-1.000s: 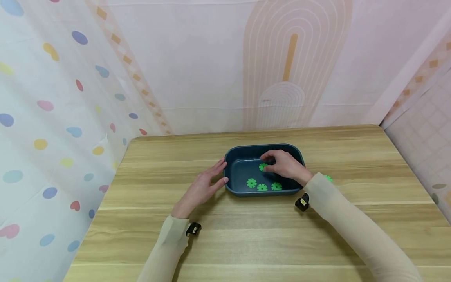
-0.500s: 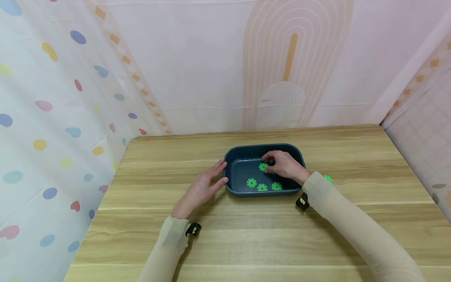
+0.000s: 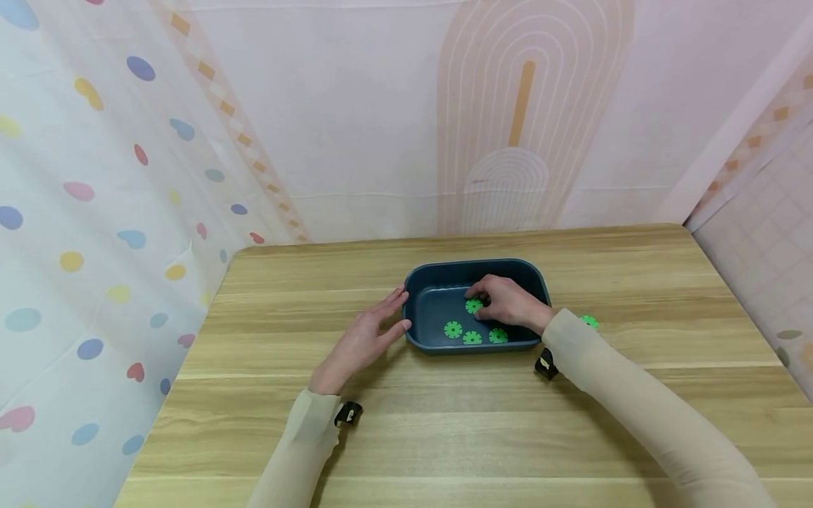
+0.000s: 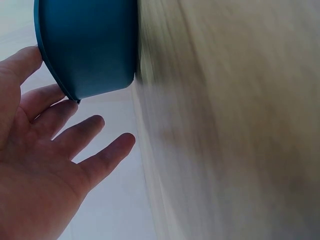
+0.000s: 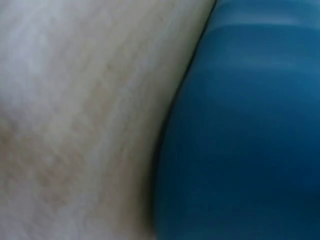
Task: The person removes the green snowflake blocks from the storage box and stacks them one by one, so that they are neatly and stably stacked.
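The green disc [image 3: 470, 306] lies just left of the right hand [image 3: 510, 302], the nearer grip, at the gap between curved thumb and forefinger; whether they pinch it I cannot tell. Being round, it has no long axis. It is inside the blue tray [image 3: 428, 310], whose length runs left to right. Nearer the person than that grip are three more discs [image 3: 449, 329], along the near wall; another [image 3: 589, 321] lies right, on the tabletop [image 3: 444, 437], partly behind the sleeve [image 3: 597, 360]. The left hand [image 3: 362, 335], fingers spread, touches the tray's left end.
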{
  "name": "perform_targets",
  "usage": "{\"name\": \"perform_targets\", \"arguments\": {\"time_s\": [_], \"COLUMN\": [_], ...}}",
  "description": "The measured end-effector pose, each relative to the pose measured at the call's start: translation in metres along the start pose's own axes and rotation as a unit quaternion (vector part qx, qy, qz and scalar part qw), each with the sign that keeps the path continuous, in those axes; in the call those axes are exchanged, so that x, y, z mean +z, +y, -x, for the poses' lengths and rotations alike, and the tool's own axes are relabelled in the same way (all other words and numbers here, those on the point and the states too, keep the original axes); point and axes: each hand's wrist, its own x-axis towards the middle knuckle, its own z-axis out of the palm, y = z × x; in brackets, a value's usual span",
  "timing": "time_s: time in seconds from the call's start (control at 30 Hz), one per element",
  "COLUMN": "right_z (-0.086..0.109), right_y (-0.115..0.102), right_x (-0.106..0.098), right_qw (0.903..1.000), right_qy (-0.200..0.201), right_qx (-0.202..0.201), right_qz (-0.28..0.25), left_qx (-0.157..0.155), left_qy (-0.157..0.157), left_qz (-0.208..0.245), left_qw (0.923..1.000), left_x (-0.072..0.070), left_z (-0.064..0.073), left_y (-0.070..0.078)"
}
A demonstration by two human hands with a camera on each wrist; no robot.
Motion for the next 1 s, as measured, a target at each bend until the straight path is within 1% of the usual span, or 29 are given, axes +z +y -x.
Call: {"name": "perform_targets", "arguments": {"time_s": [0.13, 0.37, 0.5, 0.7, 0.9, 1.0], "right_z": [0.0011, 0.0015, -0.0007, -0.0032, -0.0007, 0.0022], "right_y": [-0.0009, 0.0006, 0.0009, -0.0006, -0.0013, -0.0015], "right_x": [0.0006, 0.0008, 0.0004, -0.0002, -0.0025, -0.0043], "right_qw": [0.9999, 0.9996, 0.9996, 0.9996, 0.9994, 0.9997], "right_qy": [-0.008, -0.002, -0.004, -0.011, -0.014, -0.01], "right_qx": [-0.01, -0.01, -0.014, -0.01, -0.01, -0.015], "right_qz": [0.009, 0.027, 0.026, 0.025, 0.029, 0.018], "left_qx": [0.002, 0.003, 0.005, -0.001, 0.002, 0.008], "left_qy": [0.003, 0.005, 0.007, 0.004, 0.003, 0.004], "left_qz": [0.0, -0.002, -0.005, -0.01, -0.007, -0.01], "left_qw": [1.0, 1.0, 0.9999, 0.9999, 1.0, 0.9999], "left_x": [0.0001, 0.0005, 0.0, -0.0008, -0.0003, 0.0], "left_z": [0.0002, 0.0006, 0.0003, -0.0001, 0.0001, 0.0], "left_y": [-0.0001, -0.0003, -0.0001, 0.0006, 0.0005, -0.0006]}}
